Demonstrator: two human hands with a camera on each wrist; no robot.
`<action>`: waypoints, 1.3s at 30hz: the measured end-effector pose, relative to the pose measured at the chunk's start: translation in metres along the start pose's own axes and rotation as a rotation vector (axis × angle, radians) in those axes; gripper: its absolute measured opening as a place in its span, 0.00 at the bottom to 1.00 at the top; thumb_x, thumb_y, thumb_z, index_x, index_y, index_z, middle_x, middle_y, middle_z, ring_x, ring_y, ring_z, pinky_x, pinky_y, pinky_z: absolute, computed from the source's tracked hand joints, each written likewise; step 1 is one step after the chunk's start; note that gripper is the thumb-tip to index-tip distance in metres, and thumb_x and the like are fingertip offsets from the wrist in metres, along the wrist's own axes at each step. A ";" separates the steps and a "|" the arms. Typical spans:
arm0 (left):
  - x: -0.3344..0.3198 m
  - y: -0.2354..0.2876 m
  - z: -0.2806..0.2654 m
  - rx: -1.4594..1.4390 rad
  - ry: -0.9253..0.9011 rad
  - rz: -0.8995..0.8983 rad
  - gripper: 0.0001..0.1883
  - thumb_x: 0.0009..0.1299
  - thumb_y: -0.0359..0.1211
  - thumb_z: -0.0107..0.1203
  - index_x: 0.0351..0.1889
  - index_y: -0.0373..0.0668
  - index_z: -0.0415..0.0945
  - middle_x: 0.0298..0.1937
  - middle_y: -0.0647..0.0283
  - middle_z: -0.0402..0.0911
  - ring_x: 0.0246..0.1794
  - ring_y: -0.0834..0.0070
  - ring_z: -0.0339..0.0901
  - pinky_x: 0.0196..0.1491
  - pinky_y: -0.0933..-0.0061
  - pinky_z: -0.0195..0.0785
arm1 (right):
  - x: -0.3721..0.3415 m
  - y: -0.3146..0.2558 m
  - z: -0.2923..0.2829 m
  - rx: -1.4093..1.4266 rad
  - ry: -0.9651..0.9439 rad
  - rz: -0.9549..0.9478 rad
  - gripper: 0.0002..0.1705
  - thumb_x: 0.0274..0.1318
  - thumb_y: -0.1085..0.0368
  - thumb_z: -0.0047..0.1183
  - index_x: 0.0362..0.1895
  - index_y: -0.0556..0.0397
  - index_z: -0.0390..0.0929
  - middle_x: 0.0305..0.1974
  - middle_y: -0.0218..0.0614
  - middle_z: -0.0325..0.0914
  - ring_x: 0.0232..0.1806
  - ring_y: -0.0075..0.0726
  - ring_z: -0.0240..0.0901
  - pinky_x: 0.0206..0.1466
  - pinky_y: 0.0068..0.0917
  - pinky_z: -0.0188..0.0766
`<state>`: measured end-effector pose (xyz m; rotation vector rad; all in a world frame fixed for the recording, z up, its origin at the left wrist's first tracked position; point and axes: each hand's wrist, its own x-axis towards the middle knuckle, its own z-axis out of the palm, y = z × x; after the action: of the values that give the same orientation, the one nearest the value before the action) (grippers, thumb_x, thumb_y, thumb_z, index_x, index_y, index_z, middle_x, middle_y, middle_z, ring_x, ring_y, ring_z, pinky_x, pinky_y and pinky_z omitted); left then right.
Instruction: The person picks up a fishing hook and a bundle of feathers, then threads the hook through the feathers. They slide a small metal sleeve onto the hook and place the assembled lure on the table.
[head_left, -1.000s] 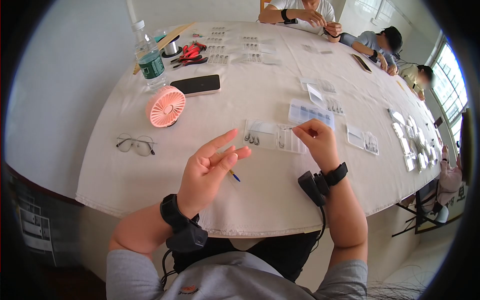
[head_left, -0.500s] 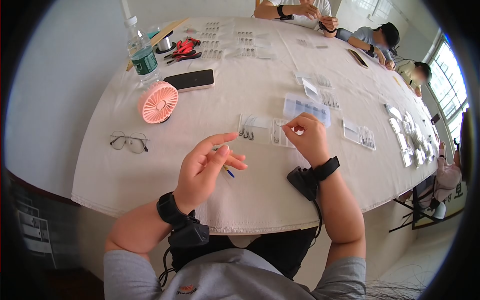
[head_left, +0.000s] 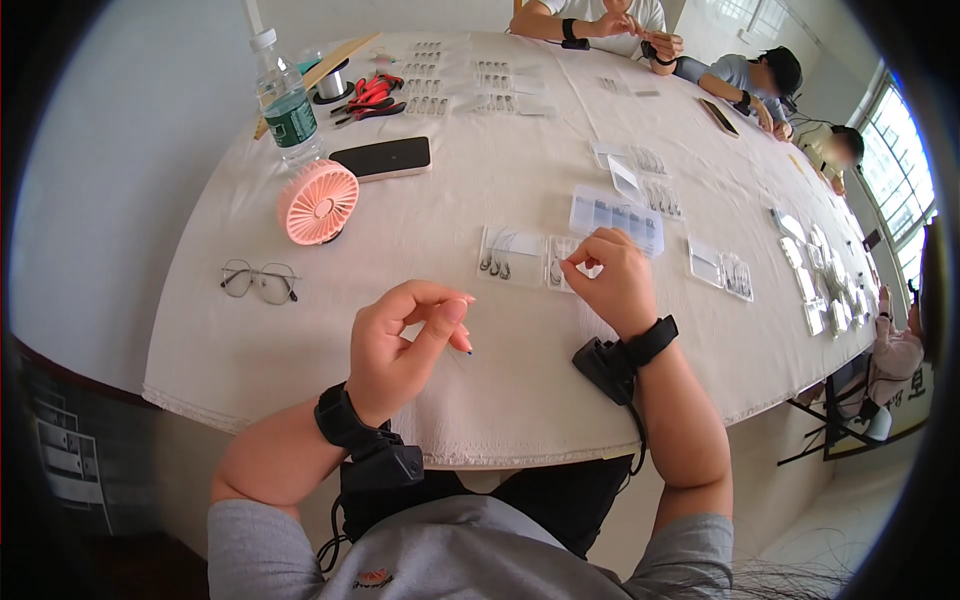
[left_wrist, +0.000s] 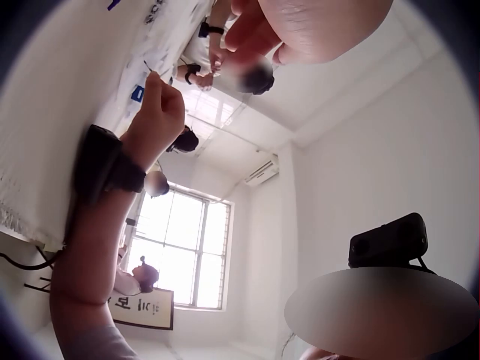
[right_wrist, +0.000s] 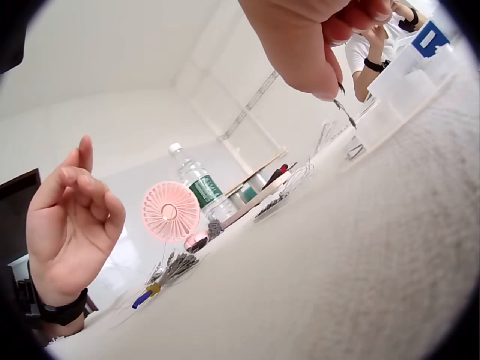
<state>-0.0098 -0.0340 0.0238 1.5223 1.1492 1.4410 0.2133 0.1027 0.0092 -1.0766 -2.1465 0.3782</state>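
Pinched at thumb and fingertips of the right grip (head_left: 612,285): small metal piece, read as a fish hook (right_wrist: 346,115), partly covered by the pads. Located just off the near side of the clear compartment case (head_left: 530,273), at the right-hand section, on the cloth-covered bench (head_left: 520,390). Can't tell from here about contact with the plastic. Left grip (head_left: 408,350) released, fingers loosely bent, nothing visible in the palm; can't rule out a very fine line.

Handling, as a judgement: should weigh next to nothing. Likely stiff, springy wire, not fragile at light finger force. Smooth and thin, so likely to roll or slip between pads. Probably sharp at one end. Best taken mid-shank with a light fingertip pinch, well clear of point and bend. Avoid squeezing across the curve; likely to twist round and prick.

Pointing: in right wrist view, slanted down and rightward from the fingertips, free end toward the case. Long axis along the exposed shank, oblique to the bench, neither flat nor upright. In left wrist view, sticking out past the fingertips, up and leftward. Can't tell eye end from point end.
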 end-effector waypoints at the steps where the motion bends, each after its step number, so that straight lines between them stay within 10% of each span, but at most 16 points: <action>1: 0.000 -0.003 -0.001 0.002 -0.019 -0.001 0.10 0.73 0.33 0.46 0.41 0.33 0.72 0.28 0.60 0.79 0.32 0.77 0.77 0.44 0.75 0.70 | 0.000 0.000 0.000 0.002 -0.016 0.003 0.06 0.41 0.70 0.59 0.19 0.56 0.75 0.23 0.34 0.70 0.33 0.40 0.67 0.36 0.33 0.66; 29: 0.019 -0.013 -0.001 0.261 -0.021 0.050 0.07 0.68 0.30 0.53 0.33 0.36 0.77 0.37 0.61 0.78 0.38 0.77 0.73 0.44 0.77 0.65 | 0.001 0.005 -0.002 0.098 -0.171 -0.050 0.04 0.42 0.68 0.59 0.25 0.54 0.79 0.27 0.34 0.74 0.34 0.37 0.70 0.37 0.30 0.68; 32: 0.030 -0.020 -0.016 0.442 0.091 0.269 0.06 0.65 0.30 0.57 0.31 0.37 0.76 0.41 0.60 0.77 0.41 0.75 0.73 0.47 0.76 0.64 | 0.001 0.002 -0.004 0.131 -0.118 -0.034 0.04 0.43 0.68 0.59 0.25 0.55 0.79 0.26 0.34 0.75 0.31 0.36 0.70 0.35 0.29 0.68; 39: 0.037 -0.022 -0.048 0.647 -0.224 -0.115 0.12 0.58 0.34 0.65 0.34 0.38 0.75 0.42 0.62 0.75 0.41 0.72 0.73 0.46 0.72 0.67 | -0.004 -0.013 -0.011 0.145 -0.125 -0.017 0.06 0.47 0.67 0.59 0.25 0.56 0.79 0.25 0.34 0.75 0.28 0.34 0.69 0.31 0.27 0.68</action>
<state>-0.0606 0.0047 0.0209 1.9451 1.6203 0.8214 0.2150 0.0917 0.0222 -0.9743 -2.1984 0.5976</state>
